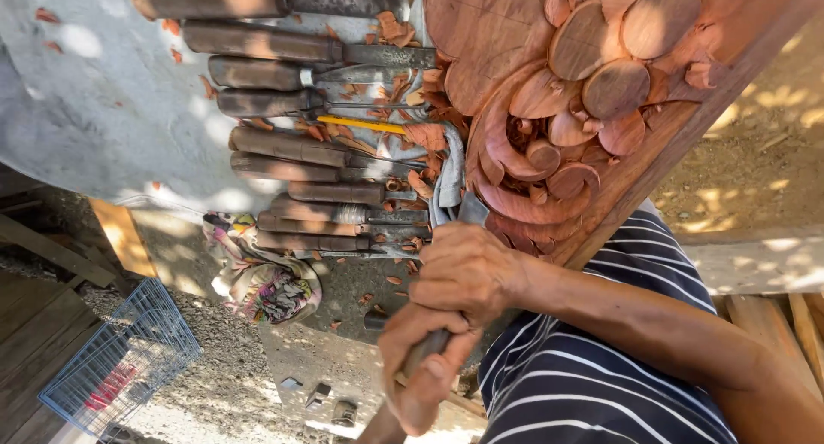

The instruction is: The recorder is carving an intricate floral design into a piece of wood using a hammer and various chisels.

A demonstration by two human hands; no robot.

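Observation:
A reddish wooden panel (601, 83) carved with round petals and curling scrolls fills the upper right. Both hands grip one chisel (470, 209), whose metal blade meets the lower scrolls of the carving. My right hand (468, 268) wraps the chisel close to the blade, its forearm coming in from the right. My left hand (421, 367) closes round the wooden handle end just below. A dark shirt with white stripes (592, 375) lies under the forearm.
Several wooden-handled chisels (292, 143) lie in a row on a grey surface (94, 109), with a thin yellow tool (360, 124) and red wood chips (421, 139) among them. A patterned cloth (262, 281) and a blue wire basket (120, 362) sit lower left.

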